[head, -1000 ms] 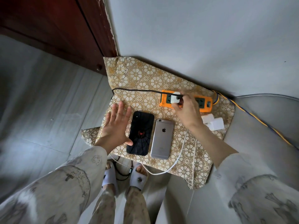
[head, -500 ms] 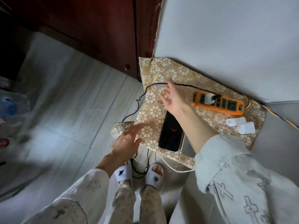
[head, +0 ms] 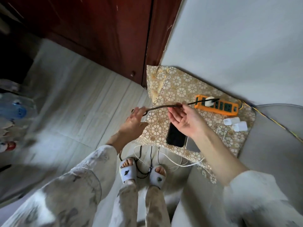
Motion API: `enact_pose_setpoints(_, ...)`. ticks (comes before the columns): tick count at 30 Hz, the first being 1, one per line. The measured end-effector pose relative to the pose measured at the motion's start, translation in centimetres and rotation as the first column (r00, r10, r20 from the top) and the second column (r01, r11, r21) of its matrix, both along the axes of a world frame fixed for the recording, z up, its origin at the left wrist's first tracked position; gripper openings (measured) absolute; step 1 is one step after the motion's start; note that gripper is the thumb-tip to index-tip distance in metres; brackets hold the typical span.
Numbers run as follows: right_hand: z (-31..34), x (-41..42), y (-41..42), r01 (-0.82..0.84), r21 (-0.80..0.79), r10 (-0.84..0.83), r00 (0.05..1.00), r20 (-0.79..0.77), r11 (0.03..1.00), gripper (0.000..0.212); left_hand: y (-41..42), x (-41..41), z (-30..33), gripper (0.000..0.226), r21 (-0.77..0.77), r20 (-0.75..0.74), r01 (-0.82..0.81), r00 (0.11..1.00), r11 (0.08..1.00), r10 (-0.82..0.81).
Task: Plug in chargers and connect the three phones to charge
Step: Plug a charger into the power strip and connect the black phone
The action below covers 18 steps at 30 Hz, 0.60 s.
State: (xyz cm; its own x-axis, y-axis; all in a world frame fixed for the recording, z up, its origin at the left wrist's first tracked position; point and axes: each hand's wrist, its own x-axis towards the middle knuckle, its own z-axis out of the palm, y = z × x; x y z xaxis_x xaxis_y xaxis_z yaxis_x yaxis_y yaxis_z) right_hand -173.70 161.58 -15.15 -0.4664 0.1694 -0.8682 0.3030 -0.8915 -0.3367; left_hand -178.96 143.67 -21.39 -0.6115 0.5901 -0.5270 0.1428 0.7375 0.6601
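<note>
An orange power strip (head: 227, 110) lies on the gold patterned cloth (head: 177, 86), with a white charger (head: 209, 101) plugged into its left end. A black braided cable (head: 161, 107) runs from that charger out to the left, held up in the air. My right hand (head: 185, 119), palm up, pinches the cable near its middle. My left hand (head: 133, 119) has the cable across its fingers further left. A black phone (head: 175, 136) lies face down under my right wrist, and a silver phone (head: 192, 145) shows partly beside it. Two white chargers (head: 236, 123) sit right of the phones.
A white cable (head: 180, 163) and black cable (head: 144, 167) hang off the cloth's front edge around my slippered feet (head: 142, 173). A dark red wooden door (head: 98, 35) stands behind, a white wall (head: 237, 38) to the right, and blurred bottles (head: 14, 110) at far left.
My right hand left the charger on the strip and took up the black cable. My left hand rose from the cloth's edge to the cable. The view swung left.
</note>
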Motion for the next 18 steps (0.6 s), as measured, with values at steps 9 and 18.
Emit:
enact_pose_setpoints(9,4.9,4.7,1.1,-0.059,-0.03,0.054,0.989,-0.139,0.998,0.023,-4.1,2.4,6.5,0.011,-0.069,-0.18,-0.193,0.967,0.979,0.178)
enact_pose_setpoints(18,9.1,12.1,-3.7,-0.832,0.543,0.936,0.272,0.223,0.113,0.05,-1.9,7.6,18.4,0.01,0.141,0.463,-0.667,0.698,0.731,0.547)
